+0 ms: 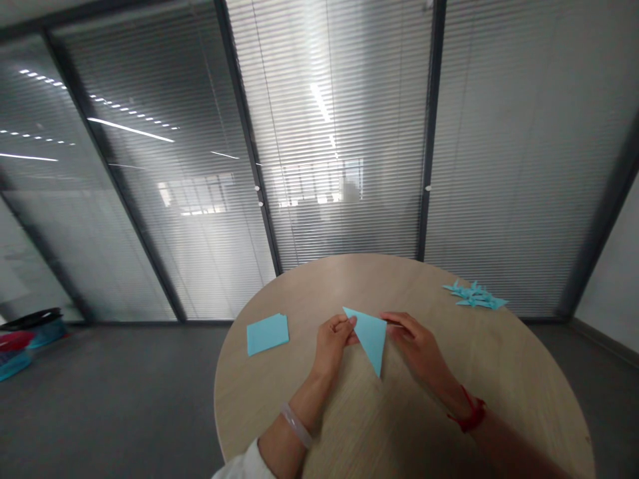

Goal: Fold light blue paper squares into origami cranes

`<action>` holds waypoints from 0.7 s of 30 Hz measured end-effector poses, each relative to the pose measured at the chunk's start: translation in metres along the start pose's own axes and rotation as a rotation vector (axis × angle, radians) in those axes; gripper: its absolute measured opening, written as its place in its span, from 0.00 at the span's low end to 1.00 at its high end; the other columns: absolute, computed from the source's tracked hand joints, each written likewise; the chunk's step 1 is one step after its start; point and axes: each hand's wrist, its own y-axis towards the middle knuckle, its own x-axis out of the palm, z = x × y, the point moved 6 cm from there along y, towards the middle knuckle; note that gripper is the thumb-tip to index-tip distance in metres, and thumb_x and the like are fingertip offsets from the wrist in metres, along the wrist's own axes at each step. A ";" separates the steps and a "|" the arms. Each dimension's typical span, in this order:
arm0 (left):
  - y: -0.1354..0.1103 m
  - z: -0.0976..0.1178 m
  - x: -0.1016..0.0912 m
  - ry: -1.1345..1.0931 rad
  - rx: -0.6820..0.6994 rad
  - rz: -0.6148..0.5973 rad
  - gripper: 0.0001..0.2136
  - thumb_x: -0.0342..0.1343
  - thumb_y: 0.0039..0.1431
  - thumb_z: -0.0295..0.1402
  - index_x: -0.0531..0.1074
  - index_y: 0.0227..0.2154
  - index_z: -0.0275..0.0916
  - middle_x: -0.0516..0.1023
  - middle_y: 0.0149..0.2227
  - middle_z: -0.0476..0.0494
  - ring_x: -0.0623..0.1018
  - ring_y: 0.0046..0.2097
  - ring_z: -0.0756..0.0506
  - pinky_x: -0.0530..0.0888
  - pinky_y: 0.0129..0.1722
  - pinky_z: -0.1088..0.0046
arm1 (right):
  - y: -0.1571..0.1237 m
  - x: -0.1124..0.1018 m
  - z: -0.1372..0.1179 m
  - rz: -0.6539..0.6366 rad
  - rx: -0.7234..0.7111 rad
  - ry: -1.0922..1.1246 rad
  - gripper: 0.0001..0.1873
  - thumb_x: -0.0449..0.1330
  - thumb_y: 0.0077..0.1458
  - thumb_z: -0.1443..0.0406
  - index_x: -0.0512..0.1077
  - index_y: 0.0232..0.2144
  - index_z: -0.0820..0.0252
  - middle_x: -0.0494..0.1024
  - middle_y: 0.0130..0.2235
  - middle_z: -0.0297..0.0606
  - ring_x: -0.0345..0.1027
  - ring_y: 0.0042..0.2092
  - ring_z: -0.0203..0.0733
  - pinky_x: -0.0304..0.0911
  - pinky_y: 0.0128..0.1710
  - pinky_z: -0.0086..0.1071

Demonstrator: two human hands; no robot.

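Note:
A light blue paper folded into a triangle (372, 336) is held just above the round wooden table (449, 399), its long point toward me. My left hand (333, 342) pinches its left corner with closed fingers. My right hand (417, 342) grips its right corner, fingers curled against the edge. A clear bangle sits on my left wrist and a red cord on my right wrist.
A stack of light blue square sheets (267, 332) lies on the table's left side. Several folded blue paper shapes (476, 295) lie at the far right edge. Glass walls with blinds stand behind the table. Bags (24, 336) sit on the grey floor at far left.

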 end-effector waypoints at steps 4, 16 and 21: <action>0.001 -0.001 -0.004 -0.042 0.002 -0.005 0.16 0.64 0.45 0.44 0.75 0.26 0.34 0.78 0.26 0.44 0.77 0.28 0.46 0.75 0.36 0.68 | -0.006 0.009 -0.018 -0.114 -0.287 -0.205 0.16 0.50 0.61 0.60 0.77 0.43 0.50 0.67 0.57 0.40 0.59 0.58 0.47 0.55 0.58 0.46; 0.004 -0.011 -0.002 0.030 -0.036 -0.054 0.16 0.65 0.44 0.44 0.76 0.27 0.34 0.78 0.25 0.46 0.76 0.28 0.48 0.73 0.33 0.74 | -0.007 0.016 -0.009 -0.176 -0.373 -0.307 0.08 0.59 0.57 0.60 0.78 0.35 0.49 0.70 0.54 0.38 0.59 0.57 0.49 0.55 0.57 0.48; 0.002 -0.019 0.007 0.097 -0.065 -0.156 0.15 0.64 0.44 0.42 0.77 0.29 0.33 0.78 0.26 0.45 0.76 0.28 0.49 0.73 0.34 0.73 | -0.004 0.010 -0.002 -0.125 -0.202 -0.285 0.09 0.59 0.56 0.58 0.76 0.28 0.54 0.73 0.47 0.41 0.64 0.51 0.47 0.60 0.52 0.44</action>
